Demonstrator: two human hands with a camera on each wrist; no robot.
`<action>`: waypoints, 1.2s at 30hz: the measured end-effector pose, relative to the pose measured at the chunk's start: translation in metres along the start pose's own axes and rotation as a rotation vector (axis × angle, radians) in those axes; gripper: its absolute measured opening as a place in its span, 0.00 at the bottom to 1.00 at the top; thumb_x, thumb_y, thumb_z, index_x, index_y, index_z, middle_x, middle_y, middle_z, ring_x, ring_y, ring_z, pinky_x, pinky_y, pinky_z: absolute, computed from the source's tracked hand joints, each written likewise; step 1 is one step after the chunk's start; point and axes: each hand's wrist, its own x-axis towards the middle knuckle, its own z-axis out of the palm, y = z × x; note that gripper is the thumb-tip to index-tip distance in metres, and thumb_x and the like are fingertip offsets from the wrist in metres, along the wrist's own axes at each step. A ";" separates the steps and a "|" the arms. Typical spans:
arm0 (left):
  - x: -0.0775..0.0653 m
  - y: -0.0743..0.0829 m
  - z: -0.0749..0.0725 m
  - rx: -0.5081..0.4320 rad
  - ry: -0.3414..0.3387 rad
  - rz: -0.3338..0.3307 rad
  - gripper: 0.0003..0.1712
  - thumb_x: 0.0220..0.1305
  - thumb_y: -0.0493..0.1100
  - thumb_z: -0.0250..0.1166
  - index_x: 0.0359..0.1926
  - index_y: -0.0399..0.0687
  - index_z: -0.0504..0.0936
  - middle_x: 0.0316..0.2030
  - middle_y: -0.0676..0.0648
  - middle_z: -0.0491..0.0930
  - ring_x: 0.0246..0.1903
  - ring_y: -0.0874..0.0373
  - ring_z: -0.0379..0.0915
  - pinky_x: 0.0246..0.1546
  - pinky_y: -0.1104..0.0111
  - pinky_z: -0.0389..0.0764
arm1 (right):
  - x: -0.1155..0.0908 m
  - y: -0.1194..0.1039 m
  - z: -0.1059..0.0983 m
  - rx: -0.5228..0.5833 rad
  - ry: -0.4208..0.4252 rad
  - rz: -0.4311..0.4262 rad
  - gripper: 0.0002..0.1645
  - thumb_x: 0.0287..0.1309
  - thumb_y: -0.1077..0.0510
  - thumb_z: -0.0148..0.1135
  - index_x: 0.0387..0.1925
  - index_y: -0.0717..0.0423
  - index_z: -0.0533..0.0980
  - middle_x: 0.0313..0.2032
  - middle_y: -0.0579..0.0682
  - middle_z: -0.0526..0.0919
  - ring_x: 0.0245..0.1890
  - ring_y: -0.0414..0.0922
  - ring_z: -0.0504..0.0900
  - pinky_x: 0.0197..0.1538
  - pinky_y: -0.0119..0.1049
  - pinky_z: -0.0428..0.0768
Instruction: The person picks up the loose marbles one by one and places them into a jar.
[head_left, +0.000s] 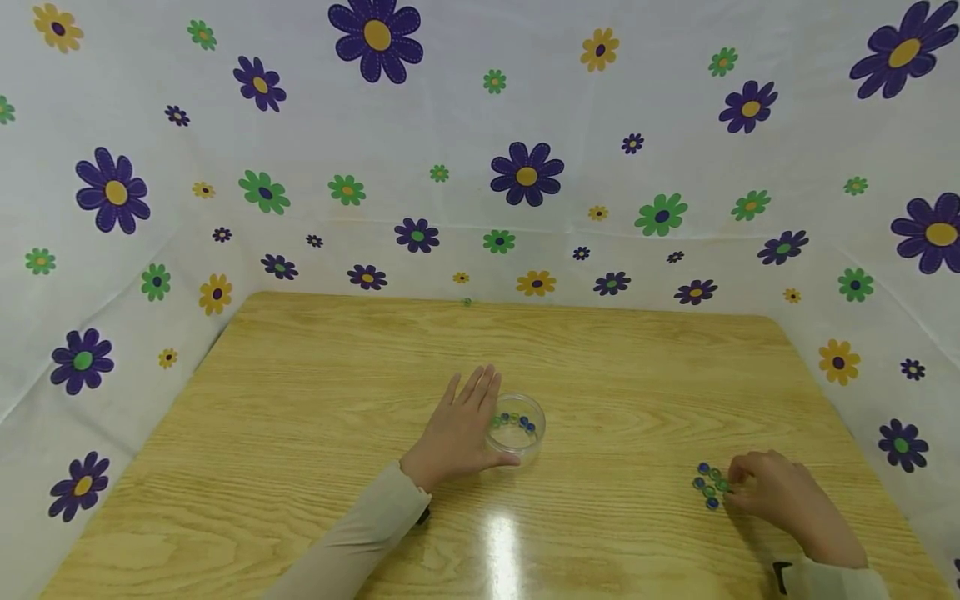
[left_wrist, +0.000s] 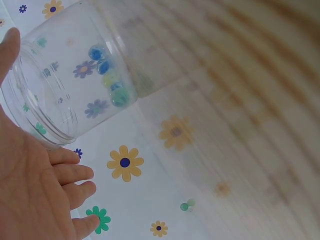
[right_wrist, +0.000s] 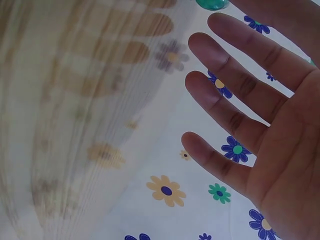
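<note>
A clear jar [head_left: 534,450] stands mid-table with several blue and green marbles [left_wrist: 111,82] inside it. My left hand [head_left: 461,429] rests around its left side, fingers straight and the thumb along the near side. In the left wrist view the thumb [left_wrist: 9,47] lies by the rim. Off to the right, a small cluster of blue and green marbles [head_left: 708,492] lies on the table. My right hand [head_left: 783,496] is at its right edge, thumb and index fingertips right by a green marble [right_wrist: 212,4]. The other fingers extend fairly straight in the right wrist view.
The wooden table [head_left: 337,358] has a lone green marble [head_left: 467,302] at its back edge. A white cloth [head_left: 450,108] printed with flowers hangs around the back and both sides.
</note>
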 end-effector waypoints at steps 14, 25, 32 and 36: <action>0.000 0.001 -0.003 -0.006 -0.010 -0.004 0.65 0.48 0.79 0.54 0.72 0.36 0.49 0.72 0.38 0.50 0.73 0.47 0.43 0.71 0.49 0.48 | 0.000 0.001 0.002 -0.022 -0.022 0.003 0.11 0.40 0.51 0.74 0.23 0.47 0.78 0.28 0.43 0.82 0.30 0.46 0.78 0.31 0.49 0.75; -0.001 0.001 -0.004 -0.036 -0.025 -0.006 0.65 0.49 0.78 0.55 0.73 0.37 0.47 0.73 0.38 0.48 0.73 0.47 0.43 0.71 0.49 0.48 | 0.000 0.004 0.001 -0.002 -0.040 0.012 0.10 0.40 0.56 0.74 0.25 0.48 0.79 0.28 0.43 0.81 0.30 0.44 0.78 0.31 0.48 0.75; -0.001 0.001 -0.004 -0.027 -0.016 -0.002 0.65 0.49 0.78 0.55 0.72 0.36 0.48 0.72 0.38 0.49 0.73 0.46 0.44 0.71 0.49 0.48 | 0.001 0.005 0.002 -0.002 -0.044 0.014 0.09 0.41 0.55 0.74 0.26 0.48 0.80 0.28 0.43 0.81 0.29 0.43 0.78 0.31 0.48 0.74; -0.001 0.001 -0.005 -0.035 -0.006 0.000 0.65 0.49 0.77 0.56 0.72 0.36 0.49 0.72 0.37 0.50 0.73 0.46 0.45 0.71 0.49 0.48 | 0.001 0.005 0.002 -0.002 -0.046 0.016 0.09 0.42 0.56 0.73 0.27 0.49 0.80 0.28 0.43 0.82 0.29 0.43 0.78 0.31 0.48 0.74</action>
